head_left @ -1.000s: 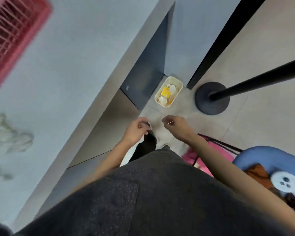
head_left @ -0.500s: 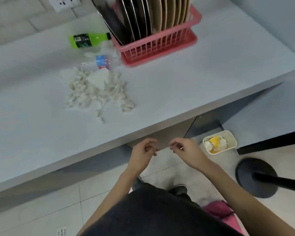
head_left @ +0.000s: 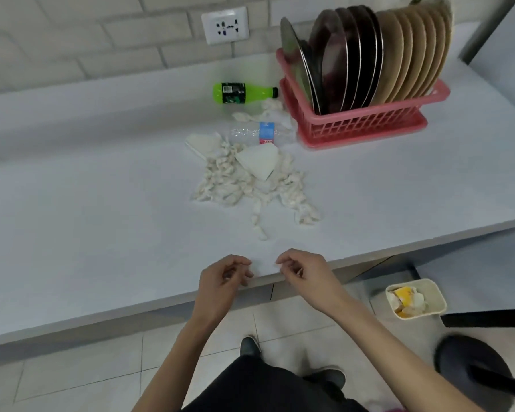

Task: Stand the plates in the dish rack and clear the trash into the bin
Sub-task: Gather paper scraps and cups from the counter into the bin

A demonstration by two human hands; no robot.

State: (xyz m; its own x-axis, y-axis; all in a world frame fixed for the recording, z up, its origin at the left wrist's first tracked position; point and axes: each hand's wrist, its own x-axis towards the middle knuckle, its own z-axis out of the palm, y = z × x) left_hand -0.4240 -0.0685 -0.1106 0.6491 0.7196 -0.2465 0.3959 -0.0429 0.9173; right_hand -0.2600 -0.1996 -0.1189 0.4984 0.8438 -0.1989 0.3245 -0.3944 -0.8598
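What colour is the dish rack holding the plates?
Pink, with a slotted wall: the dish rack shows best in the head view, its only view.

no legible text, barcode on green bottle (head_left: 244, 92) label, blue label on clear bottle (head_left: 259, 133) too blurred

1. Both bare arms reach forward from the bottom of the view. The hands are level with each other and near together, with a small gap between them, not touching.
2. The left hand (head_left: 223, 278) shows its back. Its fingers (head_left: 241, 264) curl loosely inward toward the other hand and hold nothing that can be seen.
3. The right hand (head_left: 306, 273) mirrors it, its fingers (head_left: 286, 258) loosely bent, tips pointing left. Whether anything tiny sits between them cannot be told.
4. The left forearm (head_left: 185, 346) slants down and left, with the wrist roughly straight.
5. The right forearm (head_left: 384, 337) slants down and right.
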